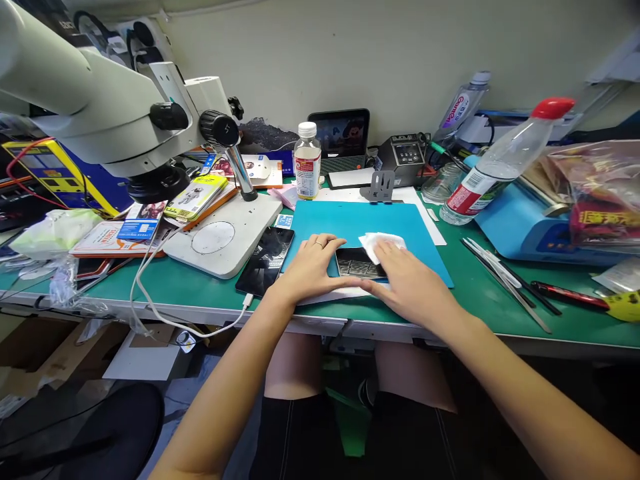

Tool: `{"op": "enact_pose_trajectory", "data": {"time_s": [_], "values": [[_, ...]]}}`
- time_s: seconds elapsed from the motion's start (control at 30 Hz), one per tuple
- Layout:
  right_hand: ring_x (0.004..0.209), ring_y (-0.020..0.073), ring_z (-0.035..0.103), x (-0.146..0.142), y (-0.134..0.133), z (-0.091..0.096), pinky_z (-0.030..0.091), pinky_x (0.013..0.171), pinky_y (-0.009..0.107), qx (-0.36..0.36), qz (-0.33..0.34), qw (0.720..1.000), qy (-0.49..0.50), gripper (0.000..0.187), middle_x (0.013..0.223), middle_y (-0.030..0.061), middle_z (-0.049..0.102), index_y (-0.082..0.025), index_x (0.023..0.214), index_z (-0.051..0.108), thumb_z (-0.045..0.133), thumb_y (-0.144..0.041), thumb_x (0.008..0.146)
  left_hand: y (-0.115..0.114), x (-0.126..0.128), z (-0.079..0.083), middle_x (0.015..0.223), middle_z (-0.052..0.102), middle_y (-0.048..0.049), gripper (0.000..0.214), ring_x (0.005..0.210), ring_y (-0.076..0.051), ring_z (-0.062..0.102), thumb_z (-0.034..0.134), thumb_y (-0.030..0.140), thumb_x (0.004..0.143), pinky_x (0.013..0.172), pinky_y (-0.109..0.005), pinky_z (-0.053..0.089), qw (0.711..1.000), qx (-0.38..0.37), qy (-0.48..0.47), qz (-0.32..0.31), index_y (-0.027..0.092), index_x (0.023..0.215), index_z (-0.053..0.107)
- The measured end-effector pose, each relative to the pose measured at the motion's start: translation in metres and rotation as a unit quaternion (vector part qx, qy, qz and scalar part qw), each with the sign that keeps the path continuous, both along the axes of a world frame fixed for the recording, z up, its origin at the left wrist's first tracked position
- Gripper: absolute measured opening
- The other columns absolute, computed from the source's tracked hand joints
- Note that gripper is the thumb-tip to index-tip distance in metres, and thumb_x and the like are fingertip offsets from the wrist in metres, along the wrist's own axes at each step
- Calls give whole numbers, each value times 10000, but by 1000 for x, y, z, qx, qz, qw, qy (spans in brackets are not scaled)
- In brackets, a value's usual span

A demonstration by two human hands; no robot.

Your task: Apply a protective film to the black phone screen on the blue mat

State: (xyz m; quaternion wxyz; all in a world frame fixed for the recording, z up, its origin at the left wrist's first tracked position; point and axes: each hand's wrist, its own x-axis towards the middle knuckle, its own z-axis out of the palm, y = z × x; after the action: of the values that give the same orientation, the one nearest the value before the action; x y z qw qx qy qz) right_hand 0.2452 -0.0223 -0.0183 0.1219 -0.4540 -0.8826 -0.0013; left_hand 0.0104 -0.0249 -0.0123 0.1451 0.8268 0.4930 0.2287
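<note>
A dark phone (356,265) lies on the blue work mat (365,223) near the desk's front edge. My left hand (311,265) rests flat beside it, fingers stretched out, holding its left edge steady. My right hand (406,280) presses a white cloth (379,243) onto the phone's upper right part, fingers laid over the cloth.
A microscope (125,120) on its white base (220,240) stands at the left, with a second black phone (265,261) beside it. Bottles (307,162) (493,167), a soldering station (406,157), tweezers (505,283) and a blue machine (520,227) crowd the back and right.
</note>
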Motion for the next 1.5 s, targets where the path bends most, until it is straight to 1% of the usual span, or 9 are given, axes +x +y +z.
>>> {"op": "enact_pose_trajectory", "data": {"time_s": [0.17,0.3,0.47,0.73,0.87,1.0,1.13,1.3,1.5], "values": [[1456,371,347,-43,-26,1,319,1192,519,21,56,998,-4,1046,1543,278,392,34,1483,401,347,-817,877,-1,-2,-3,1404,541,-73,468,1288,-233,467,202,389,1075,1122,-405,348,998,14,-65,4,220,1374,519],[1434,360,394,-15,-47,1,351,1178,511,41,72,997,-7,925,1518,271,441,26,1470,425,359,-728,937,0,-1,-4,1353,587,-64,454,1258,-238,492,233,379,1072,1100,-404,370,999,16,-51,-5,224,1303,591],[1406,387,429,26,-27,4,385,1139,546,44,-5,999,-14,923,1484,292,478,41,1450,440,279,-722,956,2,3,-2,1294,634,-48,432,1212,-244,515,248,361,1065,1048,-414,397,999,5,-45,13,240,1265,612],[1439,363,386,-51,-31,6,339,1176,514,-2,40,999,36,998,1520,263,441,10,1472,433,333,-799,897,1,0,-5,1335,614,-48,423,1221,-234,507,327,207,968,1062,-406,377,998,-4,-59,13,226,1341,525],[1428,340,412,-27,-55,2,351,1175,495,10,42,999,25,879,1513,242,463,9,1456,457,309,-704,964,2,1,-7,1333,611,-59,449,1228,-252,513,364,142,905,1052,-428,360,999,18,-32,29,224,1311,537],[1390,364,460,16,-39,3,413,1110,566,30,-24,999,15,764,1479,227,517,-62,1457,476,260,-637,1003,4,5,-5,1206,649,-58,414,1146,-263,543,402,63,819,990,-423,386,998,29,-2,50,242,1146,583],[1304,417,531,-5,-15,8,476,1021,580,21,-50,998,-12,827,1415,274,560,-28,1381,530,246,-691,976,4,4,-3,980,639,-59,269,981,-266,557,421,43,777,871,-406,423,994,39,-14,96,238,928,529],[1374,386,465,-55,-37,6,381,1141,516,43,8,999,-3,855,1453,288,517,46,1417,468,316,-670,976,3,3,-4,933,618,-61,208,919,-266,542,413,58,783,821,-411,435,992,46,-31,110,243,868,452],[1359,346,499,-7,-29,4,428,1095,545,55,13,998,0,723,1439,219,562,-69,1434,495,248,-605,1016,4,4,-2,942,613,-61,204,936,-261,549,419,64,799,832,-401,453,994,26,-37,102,246,887,447]]}}
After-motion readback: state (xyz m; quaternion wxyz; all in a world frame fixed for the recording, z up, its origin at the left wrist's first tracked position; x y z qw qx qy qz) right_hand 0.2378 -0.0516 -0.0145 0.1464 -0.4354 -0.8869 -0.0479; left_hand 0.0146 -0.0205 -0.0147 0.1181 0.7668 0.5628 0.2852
